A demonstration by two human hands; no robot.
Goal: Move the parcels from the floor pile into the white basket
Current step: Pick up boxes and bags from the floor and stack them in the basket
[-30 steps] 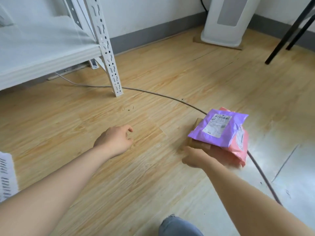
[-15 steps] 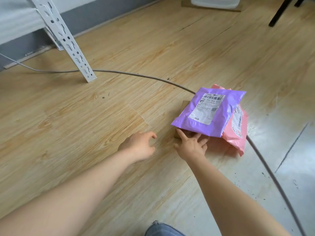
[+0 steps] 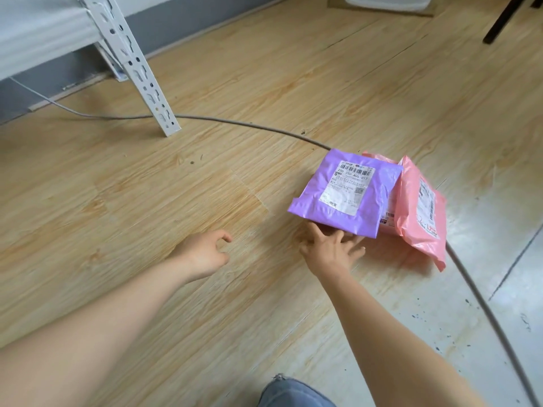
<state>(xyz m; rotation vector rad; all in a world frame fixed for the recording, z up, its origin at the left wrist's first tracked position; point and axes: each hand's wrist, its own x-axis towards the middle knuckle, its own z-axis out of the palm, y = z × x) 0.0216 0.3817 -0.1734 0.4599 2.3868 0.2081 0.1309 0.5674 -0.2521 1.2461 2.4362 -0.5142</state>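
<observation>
A purple parcel (image 3: 346,195) with a white shipping label lies on top of the floor pile. Its near edge is tilted up a little. Beneath it and to its right are pink parcels (image 3: 420,218), one leaning against the pile. My right hand (image 3: 332,251) is at the purple parcel's near edge, fingers spread, with the fingertips slipped just under that edge. My left hand (image 3: 202,254) hovers over the bare floor to the left, loosely curled and holding nothing. The white basket is out of view.
A grey cable (image 3: 235,123) runs across the wooden floor and passes under the pile. A white shelf leg (image 3: 138,69) stands at the back left. A black furniture leg (image 3: 499,22) is at the far right. My knee (image 3: 293,392) is at the bottom.
Both hands have moved forward and right toward the pile. My right hand has spread its fingers and reached under the purple parcel's near edge. The view has dipped downward.
</observation>
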